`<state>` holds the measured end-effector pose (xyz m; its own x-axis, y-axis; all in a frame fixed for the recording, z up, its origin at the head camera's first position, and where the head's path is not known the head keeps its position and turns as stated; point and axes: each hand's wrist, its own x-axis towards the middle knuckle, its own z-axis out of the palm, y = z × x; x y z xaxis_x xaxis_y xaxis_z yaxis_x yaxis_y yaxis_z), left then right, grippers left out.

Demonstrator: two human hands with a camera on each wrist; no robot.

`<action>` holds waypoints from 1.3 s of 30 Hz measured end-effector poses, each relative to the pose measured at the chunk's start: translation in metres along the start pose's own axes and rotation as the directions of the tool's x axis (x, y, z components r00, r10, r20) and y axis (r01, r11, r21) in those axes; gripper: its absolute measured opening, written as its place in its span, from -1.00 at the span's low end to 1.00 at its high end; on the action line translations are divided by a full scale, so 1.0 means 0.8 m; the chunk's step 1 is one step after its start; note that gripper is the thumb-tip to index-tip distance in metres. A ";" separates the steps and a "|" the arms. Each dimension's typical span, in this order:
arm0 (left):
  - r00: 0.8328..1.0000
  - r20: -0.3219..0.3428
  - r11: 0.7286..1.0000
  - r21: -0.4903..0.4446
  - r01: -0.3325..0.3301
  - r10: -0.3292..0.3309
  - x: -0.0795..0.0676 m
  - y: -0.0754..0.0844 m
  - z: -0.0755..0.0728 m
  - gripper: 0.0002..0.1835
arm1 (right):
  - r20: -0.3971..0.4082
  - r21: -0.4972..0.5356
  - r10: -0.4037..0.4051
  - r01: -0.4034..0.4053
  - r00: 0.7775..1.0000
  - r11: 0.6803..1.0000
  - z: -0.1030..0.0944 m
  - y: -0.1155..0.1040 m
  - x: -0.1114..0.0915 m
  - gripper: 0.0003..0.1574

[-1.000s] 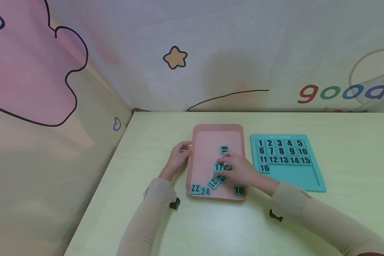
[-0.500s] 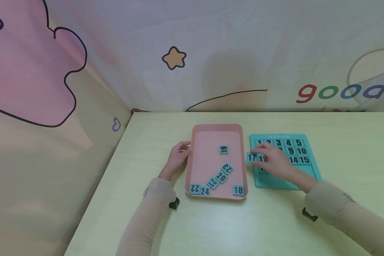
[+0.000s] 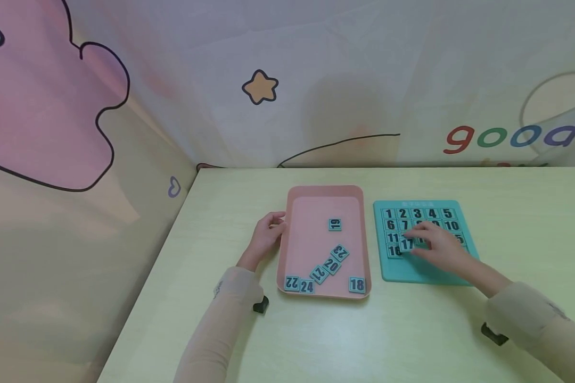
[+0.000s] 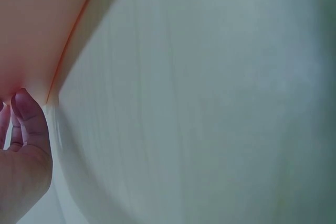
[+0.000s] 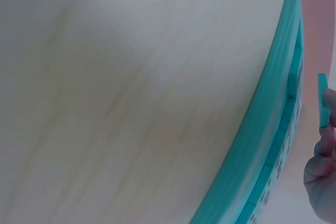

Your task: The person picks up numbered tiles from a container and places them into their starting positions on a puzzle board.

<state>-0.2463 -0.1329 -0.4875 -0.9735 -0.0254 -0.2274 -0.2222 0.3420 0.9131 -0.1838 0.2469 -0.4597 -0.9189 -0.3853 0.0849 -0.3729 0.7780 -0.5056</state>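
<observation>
My right hand (image 3: 438, 247) pinches a teal number tile marked 17 (image 3: 406, 244) by its edges, thumb on one side and fingers on the other. The tile is over the teal number board (image 3: 424, 271), just right of the 16 tile (image 3: 395, 250); in the right wrist view the held tile (image 5: 323, 100) appears edge-on. Rows of tiles from 1 upward fill the board's upper part, some hidden behind my fingers. At the left rim of the pink tray (image 3: 311, 213), my left hand (image 3: 264, 236) holds the edge with thumb and fingertips.
Inside the tray lie loose tiles: 19 (image 3: 335, 224) toward the back, 23 (image 3: 339, 252), 20 and 21 in a slanted row, 22 (image 3: 292, 282) and 24 at the front left, 18 (image 3: 356, 285) at the front right. A printed wall sheet (image 3: 354, 64) hangs behind the table.
My right hand has lifted the 17 tile from the tray and carried it rightward over the board, to beside 16. My left hand has stayed at the tray's rim.
</observation>
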 end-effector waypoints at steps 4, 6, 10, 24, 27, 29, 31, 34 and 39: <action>1.000 -0.001 1.000 0.000 0.015 -0.015 0.001 0.000 0.000 -0.66 | 0.010 0.002 -0.010 0.010 1.000 1.000 0.000 0.009 -0.006 -0.56; 1.000 0.000 1.000 -0.004 0.016 -0.016 0.001 0.000 0.000 -0.65 | 0.011 -0.006 -0.020 0.020 1.000 1.000 0.001 0.013 -0.008 -0.57; 1.000 0.003 1.000 -0.011 0.014 -0.014 0.000 0.000 -0.001 -0.65 | 0.016 -0.021 -0.025 0.025 1.000 0.999 0.005 0.017 -0.011 -0.57; 1.000 -0.005 1.000 0.019 0.000 0.000 0.000 -0.001 0.000 -0.66 | 0.008 -0.107 -0.019 0.020 1.000 0.994 0.018 0.019 -0.012 -0.58; 1.000 -0.001 1.000 0.017 -0.004 0.004 0.000 -0.002 0.000 -0.66 | 0.017 -0.117 -0.008 0.010 1.000 0.993 0.019 0.018 -0.011 -0.57; 1.000 0.002 1.000 0.012 -0.004 0.004 0.000 -0.002 0.000 -0.66 | 0.023 -0.124 0.003 0.000 1.000 0.992 0.019 0.017 -0.011 -0.56; 1.000 0.005 1.000 0.007 -0.003 0.003 0.001 -0.003 0.000 -0.65 | 0.026 -0.120 0.014 -0.011 1.000 0.993 0.019 0.015 -0.010 -0.55; 1.000 0.006 1.000 0.001 -0.012 0.012 0.001 -0.003 0.000 -0.65 | 0.012 -0.098 0.017 -0.016 1.000 0.995 0.017 0.011 -0.008 -0.55; 1.000 0.002 1.000 -0.009 -0.030 0.030 0.000 -0.002 0.000 -0.66 | -0.017 -0.072 -0.010 0.009 1.000 0.997 0.010 -0.007 -0.002 -0.56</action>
<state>-0.2458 -0.1337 -0.4886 -0.9796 -0.0132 -0.2008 -0.1935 0.3345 0.9223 -0.1790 0.2395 -0.4644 -0.9172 -0.3844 0.1046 -0.3892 0.8084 -0.4416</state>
